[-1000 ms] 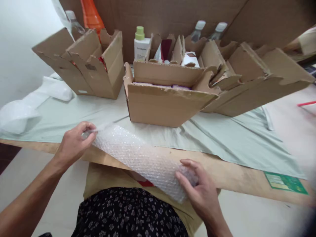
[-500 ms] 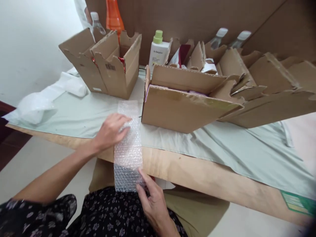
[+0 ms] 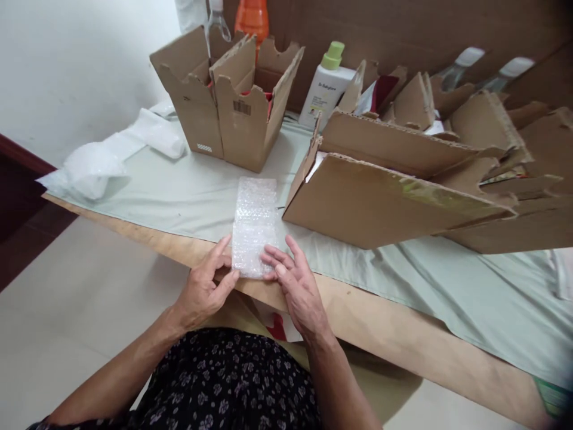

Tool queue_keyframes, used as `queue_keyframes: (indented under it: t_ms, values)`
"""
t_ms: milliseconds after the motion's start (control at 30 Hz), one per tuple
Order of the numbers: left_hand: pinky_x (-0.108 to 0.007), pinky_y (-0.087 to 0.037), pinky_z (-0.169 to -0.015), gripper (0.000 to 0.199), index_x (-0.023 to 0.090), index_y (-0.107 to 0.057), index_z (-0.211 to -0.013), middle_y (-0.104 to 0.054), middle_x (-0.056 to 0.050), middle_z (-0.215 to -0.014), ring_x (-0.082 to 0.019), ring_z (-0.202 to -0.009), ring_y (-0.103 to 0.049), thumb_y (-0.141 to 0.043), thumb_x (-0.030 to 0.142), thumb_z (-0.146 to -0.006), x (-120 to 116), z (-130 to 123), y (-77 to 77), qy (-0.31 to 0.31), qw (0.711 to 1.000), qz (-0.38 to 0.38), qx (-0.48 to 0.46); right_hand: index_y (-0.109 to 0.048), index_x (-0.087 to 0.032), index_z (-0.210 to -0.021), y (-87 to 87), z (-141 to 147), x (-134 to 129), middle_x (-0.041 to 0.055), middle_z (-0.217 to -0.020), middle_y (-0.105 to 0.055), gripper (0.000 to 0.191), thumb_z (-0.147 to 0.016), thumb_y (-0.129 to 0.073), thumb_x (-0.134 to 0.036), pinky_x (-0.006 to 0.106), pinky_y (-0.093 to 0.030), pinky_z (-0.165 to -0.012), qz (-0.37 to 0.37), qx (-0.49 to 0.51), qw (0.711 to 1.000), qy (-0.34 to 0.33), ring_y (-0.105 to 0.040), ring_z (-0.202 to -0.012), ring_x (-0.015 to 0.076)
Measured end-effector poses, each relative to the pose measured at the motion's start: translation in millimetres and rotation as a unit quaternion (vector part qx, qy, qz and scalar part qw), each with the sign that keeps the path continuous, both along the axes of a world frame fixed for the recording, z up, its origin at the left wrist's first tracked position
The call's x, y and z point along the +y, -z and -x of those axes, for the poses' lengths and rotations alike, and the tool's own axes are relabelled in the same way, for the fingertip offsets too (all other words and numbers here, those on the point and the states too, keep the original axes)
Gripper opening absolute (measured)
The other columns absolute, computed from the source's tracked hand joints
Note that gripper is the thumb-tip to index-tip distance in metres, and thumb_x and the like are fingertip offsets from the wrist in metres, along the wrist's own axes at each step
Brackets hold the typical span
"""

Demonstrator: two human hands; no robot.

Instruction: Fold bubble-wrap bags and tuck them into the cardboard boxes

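Observation:
A strip of bubble wrap (image 3: 254, 224), folded over at its near end, lies flat on the pale green cloth and reaches the wooden table edge. My left hand (image 3: 208, 283) is at its near left corner, thumb and fingertips touching the side of the wrap. On the near right part rests my right hand (image 3: 295, 278), fingers apart and fingertips touching the wrap. Neither hand is closed round it.
Cardboard boxes (image 3: 224, 113) stand behind to the left, and a larger cardboard box (image 3: 385, 203) sits to the right. Between them is a white bottle with a green cap (image 3: 324, 89). More bubble wrap (image 3: 96, 167) lies at the left. The wooden edge (image 3: 380, 316) runs along the front.
The near end of the bubble wrap, which hung past the table edge, is now folded back onto the strip. My left hand moved nearer the edge; my right hand moved up. The view has shifted.

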State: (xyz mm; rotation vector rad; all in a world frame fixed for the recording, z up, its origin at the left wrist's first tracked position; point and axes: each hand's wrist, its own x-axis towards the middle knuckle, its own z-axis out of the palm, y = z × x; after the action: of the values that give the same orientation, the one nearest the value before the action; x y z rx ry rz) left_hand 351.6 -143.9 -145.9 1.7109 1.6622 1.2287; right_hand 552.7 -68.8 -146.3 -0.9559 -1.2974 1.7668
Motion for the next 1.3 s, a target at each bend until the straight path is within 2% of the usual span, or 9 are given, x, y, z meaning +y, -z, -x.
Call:
queue_keyframes:
  t_ms: [100, 233, 400, 600, 700, 767, 1000, 1167, 1300]
  values:
    - [-0.039, -0.057, -0.085, 0.029, 0.022, -0.07, -0.128, -0.076, -0.005, -0.093, -0.022, -0.09, -0.068, -0.057, 0.022, -0.102, 3, -2, 1.9, -0.031, 0.993, -0.055, 0.104, -0.03, -0.028, -0.165, -0.8, -2, -2, 0.016, -0.154, -0.058, 0.074, -0.101, -0.06, -0.046, 0.043, -0.062, -0.099, -0.027, -0.035, 0.999, -0.021, -0.062, -0.137, 0.027]
    - [-0.04, -0.053, -0.082, 0.021, 0.02, -0.074, -0.113, -0.074, -0.005, -0.086, -0.022, -0.085, -0.063, -0.058, 0.016, -0.101, 8, 0, 4.1, -0.018, 0.983, -0.092, 0.16, -0.061, -0.028, -0.141, -6.4, -8, -13, 0.0109, -0.139, -0.069, 0.041, -0.101, -0.06, -0.038, 0.043, -0.062, -0.1, -0.146, -0.135, 0.98, -0.005, -0.067, -0.128, 0.0253]
    - [-0.04, -0.05, -0.083, 0.021, 0.017, -0.073, -0.113, -0.072, -0.005, -0.087, -0.022, -0.087, -0.06, -0.057, 0.013, -0.101, 15, 7, 3.1, 0.023, 0.976, -0.094, 0.197, -0.067, -0.026, -0.133, -4.0, -9, -17, 0.0106, -0.138, -0.069, 0.036, -0.098, -0.058, -0.022, 0.053, -0.053, -0.111, -0.42, -0.293, 0.859, 0.011, -0.061, -0.132, 0.029]
    - [-0.049, -0.054, -0.091, 0.027, 0.018, -0.073, -0.123, -0.068, -0.015, -0.119, -0.03, -0.105, -0.062, -0.063, 0.025, -0.099, 8, 11, -0.7, 0.017, 0.966, -0.074, 0.247, -0.071, -0.024, -0.129, 3.0, -4, -8, 0.0114, -0.14, -0.069, 0.033, -0.101, -0.054, -0.018, 0.051, -0.054, -0.098, -0.501, -0.41, 0.76, -0.06, -0.062, -0.13, 0.0324]
    - [-0.058, -0.049, -0.109, 0.032, 0.018, -0.072, -0.125, -0.058, -0.02, -0.146, -0.038, -0.132, -0.056, -0.071, 0.029, -0.094, 0, 9, -2.6, 0.027, 0.961, -0.096, 0.258, -0.074, -0.024, -0.12, 0.2, -3, -6, 0.0091, -0.131, -0.075, 0.029, -0.105, -0.05, -0.017, 0.047, -0.053, -0.095, -0.519, -0.404, 0.752, -0.043, -0.066, -0.124, 0.0295]
    - [-0.057, -0.048, -0.113, 0.024, 0.019, -0.072, -0.118, -0.066, -0.016, -0.139, -0.036, -0.135, -0.056, -0.069, 0.019, -0.095, -5, 7, -2.5, 0.041, 0.961, -0.11, 0.252, -0.075, -0.024, -0.115, -3.8, -4, -5, 0.0079, -0.122, -0.078, 0.029, -0.106, -0.049, -0.017, 0.045, -0.053, -0.094, -0.516, -0.383, 0.765, -0.044, -0.069, -0.117, 0.0273]
    - [-0.035, -0.059, -0.084, 0.019, 0.017, -0.072, -0.114, -0.078, -0.007, -0.098, -0.02, -0.091, -0.072, -0.064, 0.016, -0.097, -10, 1, -4.3, -0.004, 0.991, -0.087, 0.105, -0.073, -0.022, -0.115, -12.9, -4, 1, 0.0054, -0.104, -0.08, 0.023, -0.107, -0.052, -0.026, 0.037, -0.056, -0.085, -0.446, -0.331, 0.831, -0.026, -0.073, -0.089, 0.0204]
    - [-0.031, -0.057, -0.076, 0.021, 0.013, -0.073, -0.116, -0.075, -0.004, -0.084, -0.017, -0.075, -0.068, -0.062, 0.018, -0.099, 6, -1, -1.4, -0.08, 0.985, -0.082, 0.132, -0.069, -0.017, -0.119, -16.7, -2, -7, 0.0128, -0.118, -0.074, 0.018, -0.103, -0.061, -0.023, 0.039, -0.052, -0.09, -0.538, -0.33, 0.77, 0.097, -0.069, -0.107, 0.0241]
    - [-0.035, -0.057, -0.082, 0.023, 0.013, -0.071, -0.12, -0.072, -0.005, -0.087, -0.02, -0.082, -0.068, -0.061, 0.02, -0.1, 15, -2, 1.6, -0.09, 0.976, -0.083, 0.18, -0.069, -0.02, -0.12, -13.6, -2, -11, 0.0111, -0.125, -0.074, 0.021, -0.101, -0.061, -0.022, 0.044, -0.051, -0.094, -0.562, -0.369, 0.741, -0.008, -0.065, -0.116, 0.0284]
